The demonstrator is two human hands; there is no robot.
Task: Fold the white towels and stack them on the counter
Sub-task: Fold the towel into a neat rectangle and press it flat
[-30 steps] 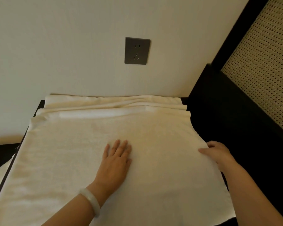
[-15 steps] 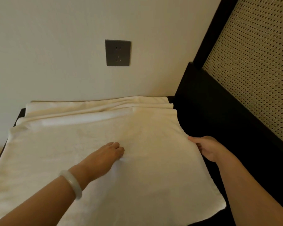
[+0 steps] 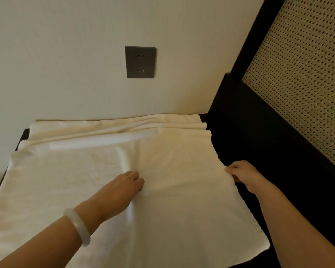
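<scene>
The white towel [image 3: 182,213] lies spread flat over the bench [image 3: 22,139] and fills the lower half of the frame. Its right edge runs diagonally from the upper centre-right down to a corner at the lower right. Behind it, along the wall, the folded layers of more towels [image 3: 104,128] lie in long ridges.

The left hand [image 3: 124,187] rests on the middle of the towel with a pale bracelet [image 3: 77,226] on its wrist. Its fingers are curled down into the cloth, and a soft crease runs up and down the towel from them. Whether this grip has any cloth pinched cannot be told, as the fingertips are hidden. The right hand [image 3: 242,175] sits at the towel's right edge, about level with the left one. Its grip is closed on that edge, thumb on top and fingers tucked beneath.

To the right, the towel's edge lies beside a black panel [image 3: 259,132] that rises to a woven cane screen [image 3: 302,84], so there is little room on that side. At the left the cloth overhangs the dark bench edge. A grey socket [image 3: 140,61] sits on the wall above.

A second ago the left hand lay flat with its fingers spread; it has since drawn them in, and the crease has formed. The right hand keeps its hold at the same edge.
</scene>
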